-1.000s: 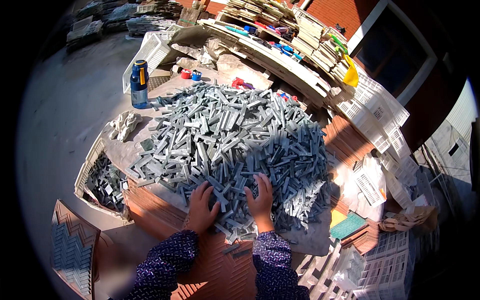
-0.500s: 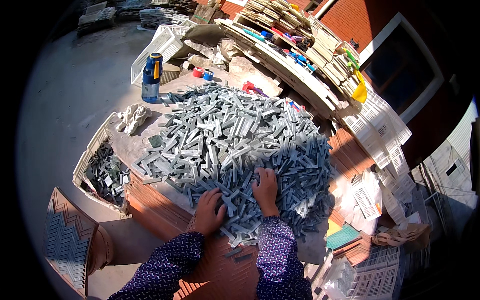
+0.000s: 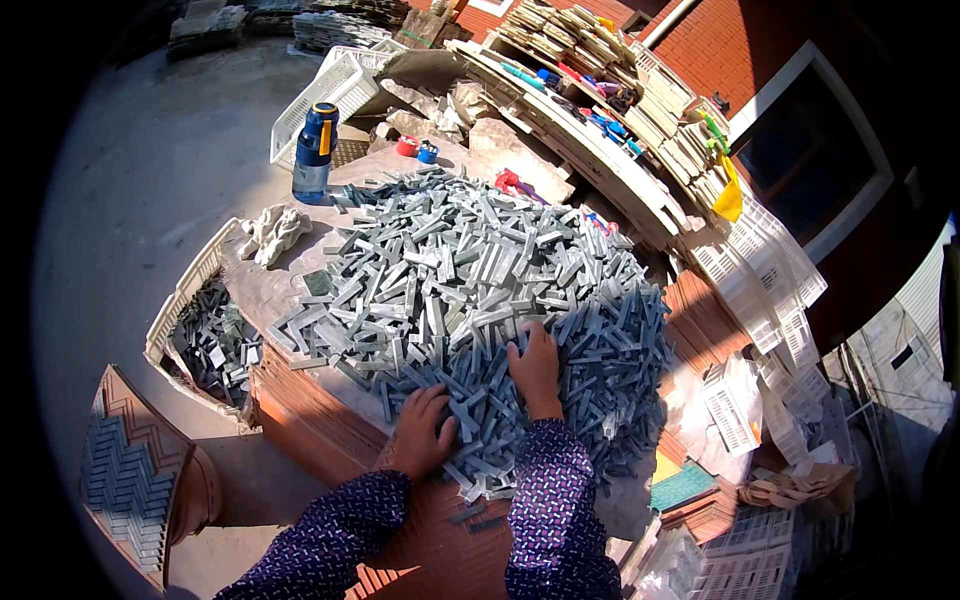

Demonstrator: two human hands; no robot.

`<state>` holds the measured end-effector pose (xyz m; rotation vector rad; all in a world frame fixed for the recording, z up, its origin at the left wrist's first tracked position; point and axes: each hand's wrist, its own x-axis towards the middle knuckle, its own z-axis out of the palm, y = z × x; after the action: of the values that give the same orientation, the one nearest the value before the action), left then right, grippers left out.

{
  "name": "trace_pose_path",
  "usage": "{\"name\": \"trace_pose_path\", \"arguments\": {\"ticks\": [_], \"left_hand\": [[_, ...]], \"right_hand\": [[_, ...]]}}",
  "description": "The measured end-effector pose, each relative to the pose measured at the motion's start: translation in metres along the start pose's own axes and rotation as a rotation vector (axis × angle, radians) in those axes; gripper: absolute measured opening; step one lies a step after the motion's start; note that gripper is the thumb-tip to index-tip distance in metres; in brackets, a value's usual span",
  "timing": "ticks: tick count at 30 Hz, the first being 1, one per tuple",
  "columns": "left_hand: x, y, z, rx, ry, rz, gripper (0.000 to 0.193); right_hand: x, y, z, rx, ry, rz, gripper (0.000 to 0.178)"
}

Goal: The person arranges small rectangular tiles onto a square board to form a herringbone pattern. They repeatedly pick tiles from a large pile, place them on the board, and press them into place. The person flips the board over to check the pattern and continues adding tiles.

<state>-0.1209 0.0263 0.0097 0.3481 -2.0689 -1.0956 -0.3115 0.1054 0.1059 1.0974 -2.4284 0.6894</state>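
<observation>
Both hands flat on a heap of grey strips

The left hand and right hand rest spread, pinching nothing, on the near edge of the grey strip pile. Beyond the pile stands a blue bottle; left of it sits a white crate.

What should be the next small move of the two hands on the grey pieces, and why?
Probably draw a small batch toward the near edge. Both hands, left hand and right hand, lie flat on the near side of the heap of grey strips, and neither has gripped a piece.
</observation>
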Motion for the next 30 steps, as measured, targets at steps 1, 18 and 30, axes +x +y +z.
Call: {"name": "trace_pose_path", "arguments": {"ticks": [1, 18, 30], "left_hand": [[0.0, 0.0, 0.0, -0.009, 0.003, -0.009, 0.035], [-0.001, -0.007, 0.005, -0.02, 0.011, -0.033, 0.028], [0.001, -0.001, 0.0, 0.005, 0.052, -0.01, 0.028]], "right_hand": [[0.001, -0.001, 0.001, 0.02, -0.017, 0.038, 0.035], [0.0, -0.003, -0.009, -0.074, 0.001, -0.091, 0.018], [0.007, -0.003, -0.024, -0.166, -0.002, -0.17, 0.024]]}}
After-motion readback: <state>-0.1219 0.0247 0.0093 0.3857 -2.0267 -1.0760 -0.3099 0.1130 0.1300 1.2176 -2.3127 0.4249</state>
